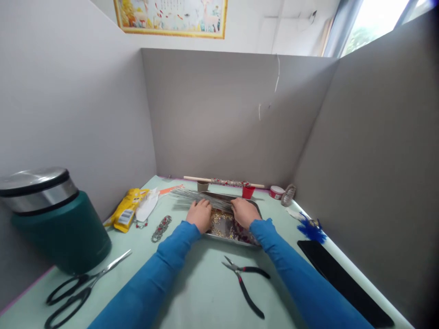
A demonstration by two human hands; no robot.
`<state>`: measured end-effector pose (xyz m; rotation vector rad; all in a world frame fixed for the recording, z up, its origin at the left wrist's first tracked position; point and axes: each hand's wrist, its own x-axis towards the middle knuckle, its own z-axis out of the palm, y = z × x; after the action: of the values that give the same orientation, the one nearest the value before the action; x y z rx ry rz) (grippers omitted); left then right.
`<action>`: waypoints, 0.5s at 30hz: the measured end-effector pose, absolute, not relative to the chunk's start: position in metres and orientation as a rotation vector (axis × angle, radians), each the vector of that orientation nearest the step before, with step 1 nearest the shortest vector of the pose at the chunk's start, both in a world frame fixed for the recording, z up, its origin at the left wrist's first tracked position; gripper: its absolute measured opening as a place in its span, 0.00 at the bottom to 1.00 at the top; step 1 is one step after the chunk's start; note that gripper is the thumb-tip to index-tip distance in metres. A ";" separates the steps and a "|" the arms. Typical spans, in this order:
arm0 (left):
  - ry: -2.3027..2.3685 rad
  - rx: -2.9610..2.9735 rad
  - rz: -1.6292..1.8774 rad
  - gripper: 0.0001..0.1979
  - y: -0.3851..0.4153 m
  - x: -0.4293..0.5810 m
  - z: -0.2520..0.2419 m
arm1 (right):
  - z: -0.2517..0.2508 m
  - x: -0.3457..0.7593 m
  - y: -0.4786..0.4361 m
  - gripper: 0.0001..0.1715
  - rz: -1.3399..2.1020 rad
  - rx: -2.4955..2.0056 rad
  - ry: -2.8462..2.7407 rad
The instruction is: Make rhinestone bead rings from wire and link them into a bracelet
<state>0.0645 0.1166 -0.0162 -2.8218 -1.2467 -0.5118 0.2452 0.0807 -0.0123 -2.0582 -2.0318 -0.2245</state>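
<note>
A bundle of thin silvery wires (185, 194) lies slantwise across the far part of a metal tray (233, 240), its left end reaching out over the table. My left hand (199, 215) is closed with its fingers on the wires at the tray's left side. Near the bundle's right end, my right hand (245, 213) has its fingers closed on the wires too; its fingertips are partly hidden. Small gold beads (216, 221) and dark red beads (240, 232) lie in the tray below my hands. Pliers (238, 269) with black handles rest spread on the table nearer to me.
Black-handled scissors (92, 278) and a green canister (65, 228) stand at left, near a yellow packet (128, 210) and beaded chain (161, 228). Behind the tray are a beaded rod (229, 183) and a red cup (248, 192). Blue feathers (312, 230) and a black strip (343, 281) lie right.
</note>
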 end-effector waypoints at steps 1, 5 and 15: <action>-1.234 -2.817 -0.505 0.13 0.116 0.065 -0.017 | -0.014 0.242 0.089 0.16 -0.231 -2.029 -2.060; -1.205 -2.780 -0.512 0.13 0.116 0.066 -0.022 | -0.026 0.231 0.108 0.17 -0.228 -1.939 -2.141; -1.175 -2.700 -0.592 0.09 0.111 0.065 -0.021 | -0.034 0.239 0.123 0.15 -0.057 -1.935 -2.036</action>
<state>0.0655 0.1109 -0.0212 -2.7004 -1.1755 -0.5916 0.2385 0.1232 -0.0341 -1.9346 -2.0360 -0.0566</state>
